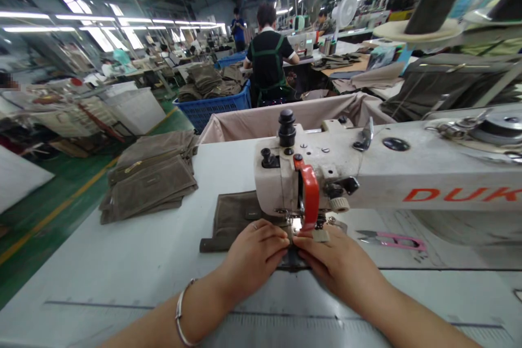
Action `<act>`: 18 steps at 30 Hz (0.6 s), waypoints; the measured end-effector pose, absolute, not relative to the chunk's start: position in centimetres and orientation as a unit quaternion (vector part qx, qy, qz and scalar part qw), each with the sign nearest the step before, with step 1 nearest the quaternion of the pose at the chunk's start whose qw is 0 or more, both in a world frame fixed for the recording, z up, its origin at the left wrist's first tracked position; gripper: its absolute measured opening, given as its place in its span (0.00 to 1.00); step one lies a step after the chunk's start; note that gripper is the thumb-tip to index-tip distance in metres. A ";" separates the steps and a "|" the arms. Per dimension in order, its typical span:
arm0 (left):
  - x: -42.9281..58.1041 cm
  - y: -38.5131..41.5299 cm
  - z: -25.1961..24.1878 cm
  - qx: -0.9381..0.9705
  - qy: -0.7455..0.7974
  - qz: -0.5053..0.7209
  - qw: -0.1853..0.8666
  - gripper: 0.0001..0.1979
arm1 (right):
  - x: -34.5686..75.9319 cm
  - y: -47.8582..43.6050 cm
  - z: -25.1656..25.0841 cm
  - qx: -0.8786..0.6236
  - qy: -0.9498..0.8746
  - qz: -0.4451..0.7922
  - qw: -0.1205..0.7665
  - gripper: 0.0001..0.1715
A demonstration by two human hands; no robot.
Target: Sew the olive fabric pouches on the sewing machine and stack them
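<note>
A brown fabric panel (234,215) lies under the head of a white sewing machine (277,174), its near edge rolled or folded over. My left hand (261,247) presses on that panel left of the needle, fingers together at the edge. On the other side, my right hand (332,253) has its fingertips pinched close to the presser foot, below the red guard (310,196). The fabric between the two sets of fingertips is mostly hidden by the hands and the machine head.
Stacked brown fabric pieces (150,179) with a zipper lie left on the white table (163,261). Pink-handled thread snips (393,239) rest right of my right hand. Behind the machine hangs a pale cloth bin (244,122). A blue crate (216,106) and a seated person (269,54) are beyond.
</note>
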State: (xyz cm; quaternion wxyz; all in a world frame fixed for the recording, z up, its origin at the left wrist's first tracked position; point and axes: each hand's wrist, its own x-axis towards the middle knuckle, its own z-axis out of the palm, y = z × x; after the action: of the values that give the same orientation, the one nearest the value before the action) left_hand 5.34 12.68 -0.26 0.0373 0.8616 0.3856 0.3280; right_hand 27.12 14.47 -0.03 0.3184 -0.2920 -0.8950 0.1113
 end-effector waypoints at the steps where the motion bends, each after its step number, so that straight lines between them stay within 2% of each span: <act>1: 5.4 12.7 -0.3 0.859 0.387 0.332 0.038 0.05 | 27.0 14.4 -0.1 -0.288 -0.894 0.116 0.324 0.12; 6: 5.3 13.5 -0.1 0.865 0.372 0.334 0.040 0.05 | 26.8 14.7 -0.3 -0.298 -0.889 0.113 0.329 0.11; 12: 5.1 15.1 0.2 0.874 0.378 0.302 0.052 0.05 | 26.6 15.7 -0.6 -0.302 -0.888 0.055 0.342 0.11; 18: 5.0 15.8 0.1 0.864 0.410 0.288 0.054 0.05 | 26.3 16.2 -1.1 -0.336 -0.890 0.015 0.308 0.10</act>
State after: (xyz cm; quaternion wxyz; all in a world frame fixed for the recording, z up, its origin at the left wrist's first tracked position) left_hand 4.98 15.83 0.09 0.0543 0.8636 0.4101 0.2882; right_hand 26.25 16.24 -1.12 0.3077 -0.3364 -0.8899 0.0149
